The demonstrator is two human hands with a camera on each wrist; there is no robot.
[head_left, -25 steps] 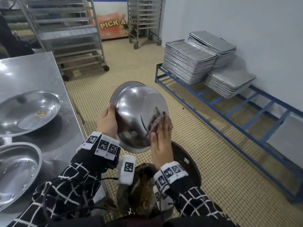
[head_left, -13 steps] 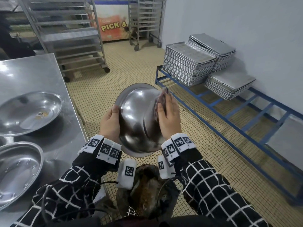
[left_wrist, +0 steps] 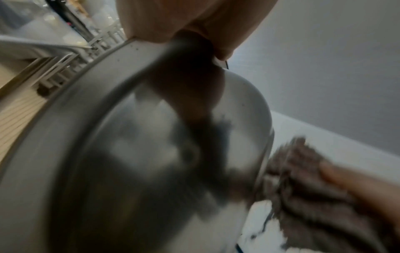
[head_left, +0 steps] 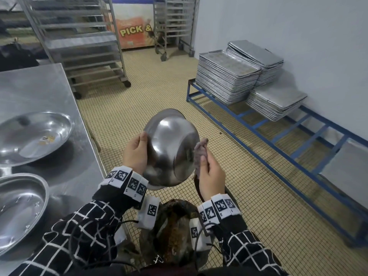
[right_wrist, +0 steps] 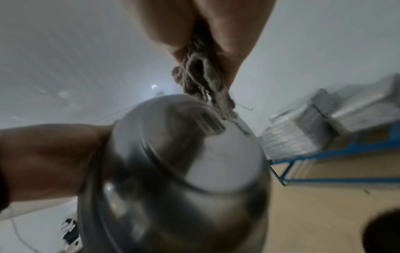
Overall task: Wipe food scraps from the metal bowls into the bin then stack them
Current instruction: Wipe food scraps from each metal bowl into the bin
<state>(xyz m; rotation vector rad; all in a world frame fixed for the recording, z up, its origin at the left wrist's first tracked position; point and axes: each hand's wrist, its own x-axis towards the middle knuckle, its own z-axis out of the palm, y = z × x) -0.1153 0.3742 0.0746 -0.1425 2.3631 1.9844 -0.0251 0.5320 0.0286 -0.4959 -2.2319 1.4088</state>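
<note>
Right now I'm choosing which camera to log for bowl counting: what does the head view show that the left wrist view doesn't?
Only the head view shows two more metal bowls on the steel table, the bin below the hands, and the stacked trays.

Only the left wrist view shows, close up, the left hand gripping the rim, though blurred.

Both show the held bowl, tipped with its outside towards the camera, and the rag in the right hand at its edge.

Stacked trays (head_left: pixel 227 80) on blue rack (head_left: pixel 249 124)
</note>
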